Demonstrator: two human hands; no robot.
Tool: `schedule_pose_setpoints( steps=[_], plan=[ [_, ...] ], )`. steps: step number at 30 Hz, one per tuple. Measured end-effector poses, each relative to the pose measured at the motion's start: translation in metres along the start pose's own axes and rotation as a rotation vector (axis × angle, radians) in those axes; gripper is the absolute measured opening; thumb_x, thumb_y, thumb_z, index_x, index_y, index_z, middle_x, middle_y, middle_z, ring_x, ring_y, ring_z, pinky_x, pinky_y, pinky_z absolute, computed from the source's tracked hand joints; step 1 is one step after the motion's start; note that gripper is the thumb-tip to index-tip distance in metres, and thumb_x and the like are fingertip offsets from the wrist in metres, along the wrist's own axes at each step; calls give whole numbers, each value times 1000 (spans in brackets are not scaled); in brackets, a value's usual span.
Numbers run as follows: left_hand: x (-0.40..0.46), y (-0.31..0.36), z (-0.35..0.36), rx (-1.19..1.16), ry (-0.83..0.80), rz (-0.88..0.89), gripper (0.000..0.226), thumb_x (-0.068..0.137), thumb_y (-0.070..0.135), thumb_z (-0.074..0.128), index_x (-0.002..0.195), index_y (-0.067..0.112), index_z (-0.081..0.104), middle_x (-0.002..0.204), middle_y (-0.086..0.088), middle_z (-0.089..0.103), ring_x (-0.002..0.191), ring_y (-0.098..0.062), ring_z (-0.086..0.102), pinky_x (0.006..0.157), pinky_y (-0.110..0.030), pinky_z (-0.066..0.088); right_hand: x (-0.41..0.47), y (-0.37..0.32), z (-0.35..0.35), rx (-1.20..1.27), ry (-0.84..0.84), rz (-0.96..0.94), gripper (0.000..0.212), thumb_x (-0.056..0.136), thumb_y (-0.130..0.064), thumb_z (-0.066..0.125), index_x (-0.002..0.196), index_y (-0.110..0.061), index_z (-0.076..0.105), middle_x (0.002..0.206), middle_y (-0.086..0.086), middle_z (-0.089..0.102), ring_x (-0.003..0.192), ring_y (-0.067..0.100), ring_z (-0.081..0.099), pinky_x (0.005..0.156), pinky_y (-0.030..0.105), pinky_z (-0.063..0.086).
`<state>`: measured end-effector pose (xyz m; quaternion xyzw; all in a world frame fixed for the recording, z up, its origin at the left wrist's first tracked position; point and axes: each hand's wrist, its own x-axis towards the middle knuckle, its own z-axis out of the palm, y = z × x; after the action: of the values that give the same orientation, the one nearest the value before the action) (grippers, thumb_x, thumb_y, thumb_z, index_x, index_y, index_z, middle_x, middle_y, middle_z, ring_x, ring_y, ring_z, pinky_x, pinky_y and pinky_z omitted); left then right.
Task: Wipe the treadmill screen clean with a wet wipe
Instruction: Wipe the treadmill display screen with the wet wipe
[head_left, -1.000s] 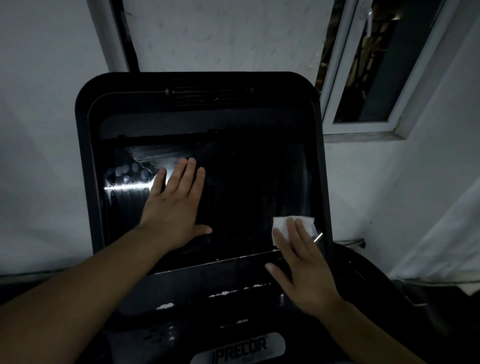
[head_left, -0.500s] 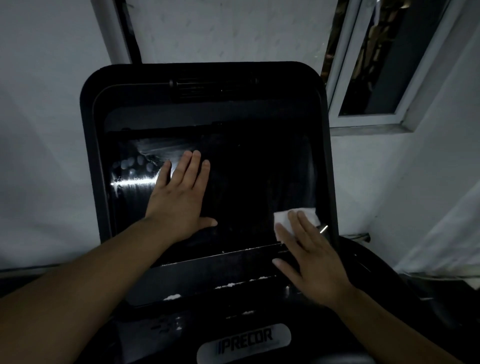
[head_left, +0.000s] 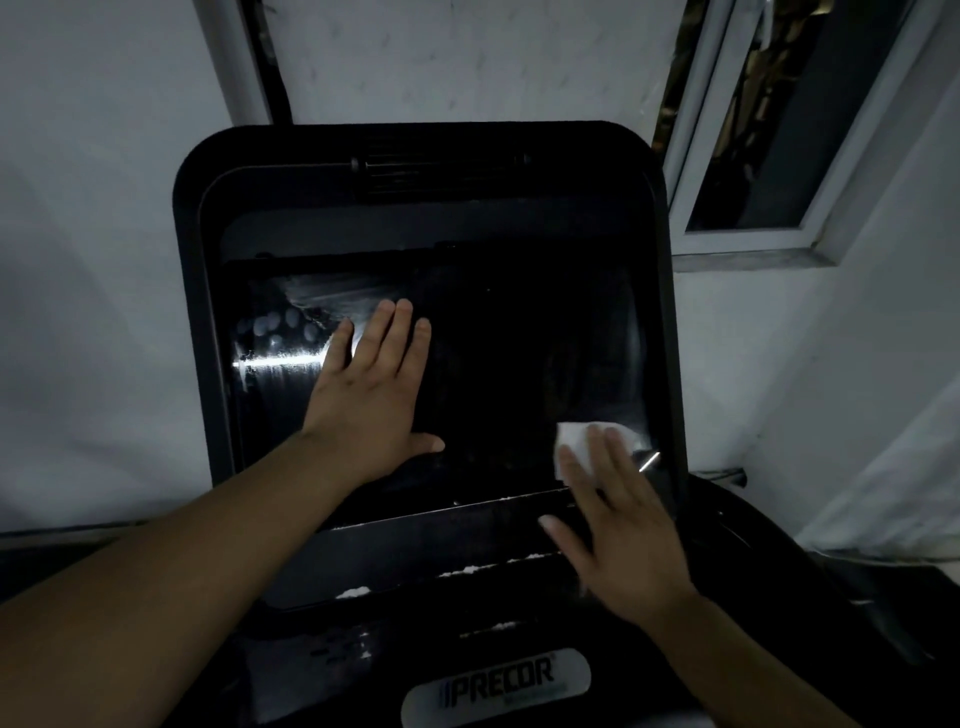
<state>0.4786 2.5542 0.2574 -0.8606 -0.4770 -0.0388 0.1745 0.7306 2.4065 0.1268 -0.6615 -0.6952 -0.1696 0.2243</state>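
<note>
The black treadmill screen (head_left: 509, 364) fills the middle of the head view, set in a dark console frame (head_left: 187, 291). Smears and fingerprints shine on its upper left. My left hand (head_left: 371, 395) lies flat on the left half of the glass, fingers together, holding nothing. My right hand (head_left: 618, 525) presses a white wet wipe (head_left: 574, 441) against the lower right corner of the screen with flat fingers. Most of the wipe is hidden under those fingers.
A Precor badge (head_left: 498, 686) sits on the console below the screen. White specks (head_left: 457, 571) lie along the ledge under the glass. A white-framed window (head_left: 769, 130) is at the upper right, and a pale wall (head_left: 93, 260) stands behind the console.
The view has shifted a little, so the console sits slightly lower and more to the right. My right hand and the wipe have barely moved on the lower right corner. The left hand stays put.
</note>
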Motion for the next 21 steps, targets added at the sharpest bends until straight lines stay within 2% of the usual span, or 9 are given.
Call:
schedule_pose_setpoints(
  steps=[2, 4, 8, 12, 16, 18, 21],
  plan=[
    [0, 0, 1, 4, 7, -1, 131, 80, 84, 50, 155, 11, -28, 163, -14, -35, 150, -27, -34, 124, -55, -9, -2, -1, 3, 18, 24, 83, 77, 102, -64, 42, 159, -13, 32, 168, 18, 19, 157, 35, 13, 117, 55, 36],
    [0, 1, 1, 9, 12, -2, 131, 80, 84, 50, 155, 11, -27, 163, -14, -34, 150, -28, -33, 124, -55, -8, 2, -33, 10, 63, 67, 117, 81, 99, -66, 48, 157, -11, 35, 167, 22, 19, 156, 39, 14, 118, 57, 34],
    [1, -1, 1, -4, 19, 6, 131, 79, 85, 50, 155, 11, -27, 163, -14, -35, 150, -27, -34, 124, -54, -10, 13, -105, 23, 130, 47, -26, 79, 98, -67, 49, 155, -13, 43, 166, 21, 25, 157, 35, 16, 121, 53, 30],
    [0, -2, 2, -27, 31, 13, 131, 79, 85, 51, 156, 11, -26, 163, -14, -34, 150, -26, -33, 124, -54, -9, 4, -57, 15, 47, 51, -47, 72, 100, -62, 50, 154, -15, 44, 165, 18, 28, 156, 33, 19, 120, 51, 33],
    [0, 0, 1, -7, 14, 7, 130, 80, 85, 47, 154, 11, -29, 162, -15, -36, 149, -27, -35, 124, -55, -9, -12, 17, 4, -39, 35, 177, 75, 103, -63, 40, 157, -11, 38, 165, 23, 24, 156, 37, 18, 115, 58, 37],
    [0, 0, 0, -9, 7, 12, 130, 81, 85, 48, 154, 10, -30, 162, -15, -36, 149, -28, -35, 124, -55, -10, -10, 9, 7, -2, 40, 267, 80, 101, -65, 38, 156, -8, 38, 165, 25, 23, 156, 38, 14, 115, 60, 35],
    [0, 0, 0, -24, 25, 8, 131, 79, 85, 51, 156, 11, -26, 164, -15, -33, 150, -27, -34, 124, -55, -9, 4, -54, 18, 103, 93, 148, 80, 99, -64, 49, 154, -6, 41, 165, 25, 24, 155, 40, 17, 119, 58, 31]
  ],
)
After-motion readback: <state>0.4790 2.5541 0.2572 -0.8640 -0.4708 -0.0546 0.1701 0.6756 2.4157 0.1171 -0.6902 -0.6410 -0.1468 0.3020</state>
